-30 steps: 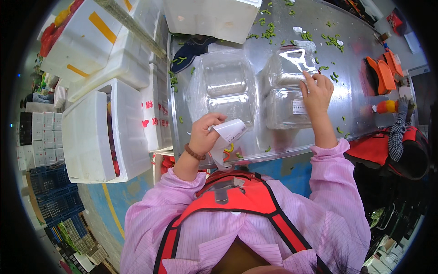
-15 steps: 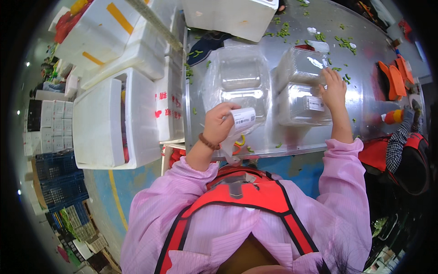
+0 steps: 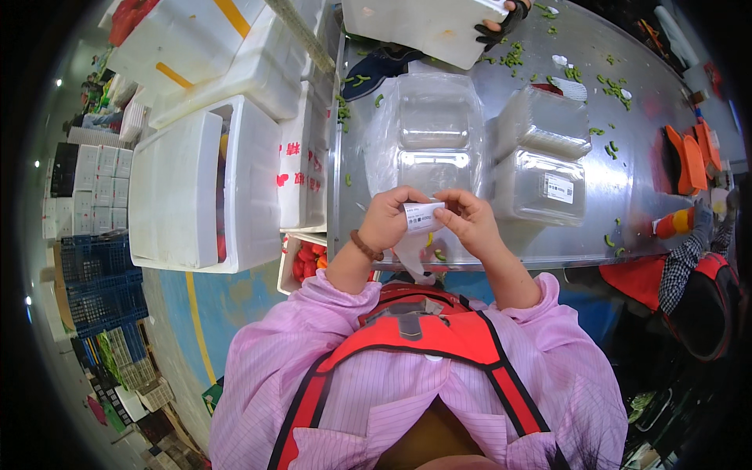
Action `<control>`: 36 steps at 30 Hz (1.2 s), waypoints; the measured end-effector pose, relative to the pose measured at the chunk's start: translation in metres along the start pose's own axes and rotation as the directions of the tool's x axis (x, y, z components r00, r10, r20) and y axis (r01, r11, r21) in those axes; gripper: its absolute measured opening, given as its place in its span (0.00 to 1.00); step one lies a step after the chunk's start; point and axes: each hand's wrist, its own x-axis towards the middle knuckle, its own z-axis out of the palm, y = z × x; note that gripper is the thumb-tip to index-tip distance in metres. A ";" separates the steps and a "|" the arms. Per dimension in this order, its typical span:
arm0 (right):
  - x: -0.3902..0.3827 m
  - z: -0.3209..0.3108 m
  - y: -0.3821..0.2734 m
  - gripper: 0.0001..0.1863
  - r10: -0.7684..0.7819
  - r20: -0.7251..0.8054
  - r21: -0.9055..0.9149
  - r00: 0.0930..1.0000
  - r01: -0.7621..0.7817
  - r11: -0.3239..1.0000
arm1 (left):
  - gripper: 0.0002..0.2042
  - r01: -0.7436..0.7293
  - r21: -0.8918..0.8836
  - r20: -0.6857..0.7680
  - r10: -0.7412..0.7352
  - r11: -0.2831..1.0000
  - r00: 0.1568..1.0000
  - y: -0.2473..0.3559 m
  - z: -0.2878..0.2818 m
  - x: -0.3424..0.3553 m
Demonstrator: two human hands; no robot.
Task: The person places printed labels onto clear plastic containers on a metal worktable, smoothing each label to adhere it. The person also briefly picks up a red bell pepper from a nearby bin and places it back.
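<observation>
Near the table's front edge, my left hand (image 3: 385, 222) is closed on a strip of white printed labels (image 3: 423, 218), whose pale tail hangs below. At the strip's right edge my right hand (image 3: 471, 224) has its thumb and fingers pinched on a label. Beyond my right hand stands a stack of clear plastic boxes (image 3: 521, 192) with a white label stuck on its top. A second clear stack (image 3: 546, 125) sits just behind it. Straight ahead, more clear boxes (image 3: 435, 125) lie in a clear plastic bag.
Green bean-like bits (image 3: 513, 55) are scattered over the metal table (image 3: 627, 188). At the far side a person's gloved hand (image 3: 505, 22) is on a white foam box (image 3: 423, 31). Foam boxes (image 3: 180, 188) stand at the left. Orange objects (image 3: 689, 160) lie at the right.
My right hand has left the labelled box on the right and come across to the label strip. A gloved hand now shows on the far foam box. The view has shifted slightly.
</observation>
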 end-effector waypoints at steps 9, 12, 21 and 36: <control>-0.010 -0.009 0.053 0.08 0.185 -0.099 0.053 0.978 -0.181 0.982 | 0.05 -0.170 0.691 0.055 0.183 0.703 0.982 -0.030 -0.005 -0.001; 0.013 -0.026 0.061 0.07 0.077 -0.343 -0.083 0.936 -0.111 0.990 | 0.04 -0.120 0.824 0.126 0.027 0.554 0.992 -0.047 -0.019 0.003; 0.087 -0.034 0.088 0.08 -0.014 -0.315 -0.546 0.949 -0.170 0.820 | 0.07 -0.475 0.749 0.376 0.293 0.462 0.879 -0.068 -0.019 0.037; -0.015 -0.038 0.120 0.30 -0.172 -0.372 -0.749 0.912 -0.185 0.636 | 0.05 0.063 0.660 -0.012 -0.073 0.749 0.997 -0.097 -0.030 -0.005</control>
